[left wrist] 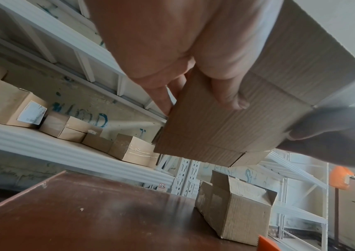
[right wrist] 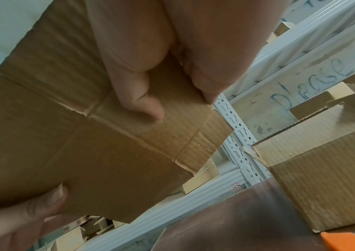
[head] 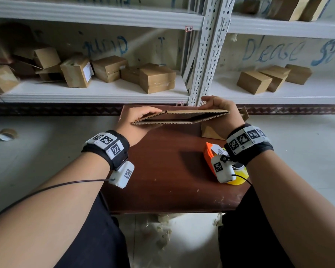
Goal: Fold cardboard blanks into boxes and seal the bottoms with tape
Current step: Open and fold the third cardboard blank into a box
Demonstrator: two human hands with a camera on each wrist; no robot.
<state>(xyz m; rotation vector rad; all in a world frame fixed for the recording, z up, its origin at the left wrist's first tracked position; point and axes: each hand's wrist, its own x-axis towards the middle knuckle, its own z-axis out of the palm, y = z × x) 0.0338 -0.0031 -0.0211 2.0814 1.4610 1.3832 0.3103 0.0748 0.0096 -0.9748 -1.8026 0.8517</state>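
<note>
Squeezing the flat cardboard blank (head: 180,117) from both ends, my left hand (head: 137,120) and right hand (head: 220,111) each grasping an edge; I judge this opens it above the table (head: 162,171).

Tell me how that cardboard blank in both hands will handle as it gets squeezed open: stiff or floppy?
The cardboard blank is corrugated, so its panels probably stay stiff while it hinges at the scored creases. It looks light: the left hand and right hand hold it clear of the table by its ends. It has likely started to skew open.
</note>
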